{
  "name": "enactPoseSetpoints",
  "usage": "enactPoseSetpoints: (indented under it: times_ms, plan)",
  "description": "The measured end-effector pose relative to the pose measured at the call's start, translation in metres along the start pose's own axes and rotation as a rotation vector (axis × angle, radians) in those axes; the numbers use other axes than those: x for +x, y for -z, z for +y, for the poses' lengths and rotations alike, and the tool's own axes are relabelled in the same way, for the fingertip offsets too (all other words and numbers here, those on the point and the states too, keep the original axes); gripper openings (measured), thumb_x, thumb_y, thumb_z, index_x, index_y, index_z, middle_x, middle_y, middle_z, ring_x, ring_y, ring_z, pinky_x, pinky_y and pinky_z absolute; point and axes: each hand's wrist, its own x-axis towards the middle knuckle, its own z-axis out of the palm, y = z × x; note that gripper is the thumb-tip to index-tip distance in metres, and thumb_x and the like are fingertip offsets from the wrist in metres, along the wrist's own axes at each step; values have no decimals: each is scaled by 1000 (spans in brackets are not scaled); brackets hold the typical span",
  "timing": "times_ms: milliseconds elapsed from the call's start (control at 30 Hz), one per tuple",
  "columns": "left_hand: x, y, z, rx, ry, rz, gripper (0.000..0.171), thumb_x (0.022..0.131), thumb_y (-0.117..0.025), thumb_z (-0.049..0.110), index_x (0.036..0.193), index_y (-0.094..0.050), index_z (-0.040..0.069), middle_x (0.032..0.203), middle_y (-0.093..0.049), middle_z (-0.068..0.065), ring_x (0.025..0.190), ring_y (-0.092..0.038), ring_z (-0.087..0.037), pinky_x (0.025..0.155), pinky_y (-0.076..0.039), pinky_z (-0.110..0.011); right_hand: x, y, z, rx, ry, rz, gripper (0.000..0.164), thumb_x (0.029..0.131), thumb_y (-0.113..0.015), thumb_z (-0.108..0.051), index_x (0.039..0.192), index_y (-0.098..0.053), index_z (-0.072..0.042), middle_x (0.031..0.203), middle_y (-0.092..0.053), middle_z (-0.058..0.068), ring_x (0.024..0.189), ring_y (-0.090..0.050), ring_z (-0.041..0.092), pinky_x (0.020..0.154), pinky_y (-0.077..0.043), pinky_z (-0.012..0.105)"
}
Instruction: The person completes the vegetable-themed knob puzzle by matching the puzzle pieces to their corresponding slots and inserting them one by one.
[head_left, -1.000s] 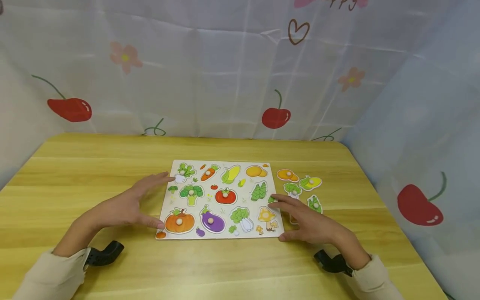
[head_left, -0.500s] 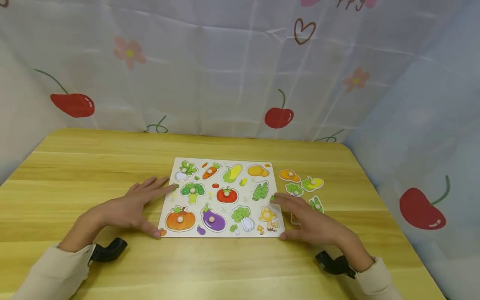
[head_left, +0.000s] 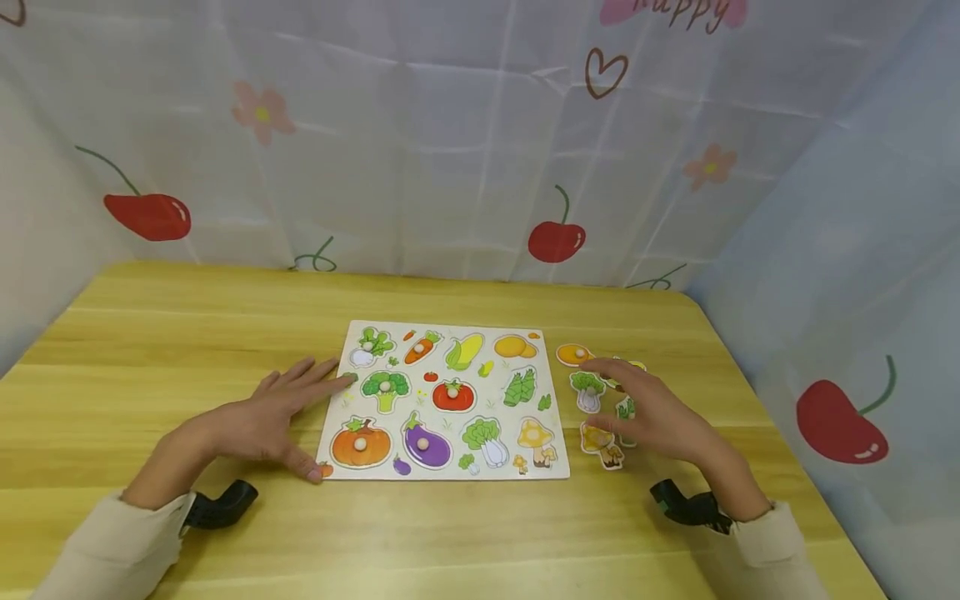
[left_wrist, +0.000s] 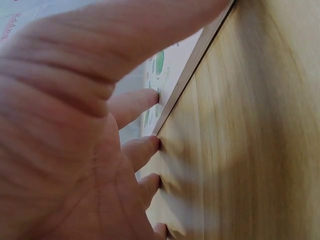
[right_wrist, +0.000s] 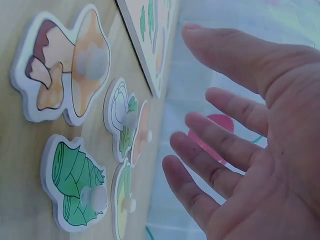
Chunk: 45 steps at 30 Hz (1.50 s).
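A wooden vegetable puzzle board (head_left: 489, 396) lies flat on the table. Several knobbed pieces sit in it, among them the pumpkin (head_left: 371, 454), eggplant (head_left: 435, 450) and tomato (head_left: 463, 398). My left hand (head_left: 258, 425) rests at the board's left edge with fingers spread, the index fingertip on its surface. To the right of the board, my right hand (head_left: 667, 421) hovers over loose knobbed pieces, fingers apart and holding nothing. Those pieces are a mushroom (right_wrist: 85, 40), a leafy cabbage (head_left: 587, 385), an orange round one (head_left: 572, 356), a green leafy-stalk one (right_wrist: 75, 190) and a corn, partly hidden by the hand.
The wooden table (head_left: 435, 542) reaches a curtain (head_left: 450, 167) printed with cherries and flowers at the back and a pale wall hanging (head_left: 847, 292) on the right. Black wrist devices (head_left: 221, 506) sit below both hands.
My right hand has left the board's right edge and moved right, over the loose pieces, uncovering the mushroom piece. My left hand slid slightly along the left edge, then stayed there.
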Motion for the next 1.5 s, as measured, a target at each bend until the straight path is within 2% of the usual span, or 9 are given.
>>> enactPoseSetpoints:
  times_ms: [300, 600, 800, 1033, 1233, 1500]
  plan:
    - [-4, -6, -4, -30, 9, -9, 116, 63, -90, 49, 157, -31, 14, 165, -10, -26, 147, 3, -58, 107, 7, -79, 9, -6, 9, -2, -36, -9, 45, 90, -76, -20, 129, -61, -5, 126, -64, 13, 105, -62, 32, 86, -54, 50]
    - [-6, -6, -7, -38, 20, -18, 117, 63, -90, 49, 158, -30, 16, 166, -9, -25, 147, 3, -57, 107, 7, -78, 21, -9, 18, 43, -93, -90, 34, 90, -73, -10, 121, -60, 0, 117, -65, 17, 90, -62, 25, 70, -53, 29]
    - [-5, -3, -4, -31, 19, -12, 118, 63, -91, 49, 158, -30, 17, 166, -9, -25, 147, 3, -57, 107, 7, -78, 25, -9, 21, 78, -109, -121, 30, 91, -69, -4, 119, -61, 1, 109, -65, 15, 84, -64, 20, 69, -52, 28]
    - [-3, -2, -4, -20, 5, -7, 117, 63, -90, 49, 158, -30, 15, 165, -9, -25, 147, 3, -58, 107, 6, -78, 30, -6, 22, 44, -133, -116, 18, 92, -68, -3, 110, -66, -2, 98, -64, 10, 71, -56, 16, 63, -48, 27]
    - [-1, -3, -3, -6, 2, -12, 118, 62, -90, 52, 157, -31, 15, 165, -10, -25, 147, 2, -58, 107, 5, -79, 29, -8, 22, 7, -93, -98, 9, 92, -66, 0, 100, -67, -5, 87, -62, 5, 67, -50, 13, 61, -44, 26]
    - [2, -2, -3, 18, 1, -6, 119, 61, -89, 55, 158, -30, 17, 165, -10, -24, 148, 0, -57, 107, 4, -79, 30, -9, 24, -41, -44, -53, 11, 93, -64, 3, 94, -68, -8, 85, -63, 3, 65, -48, 11, 60, -43, 25]
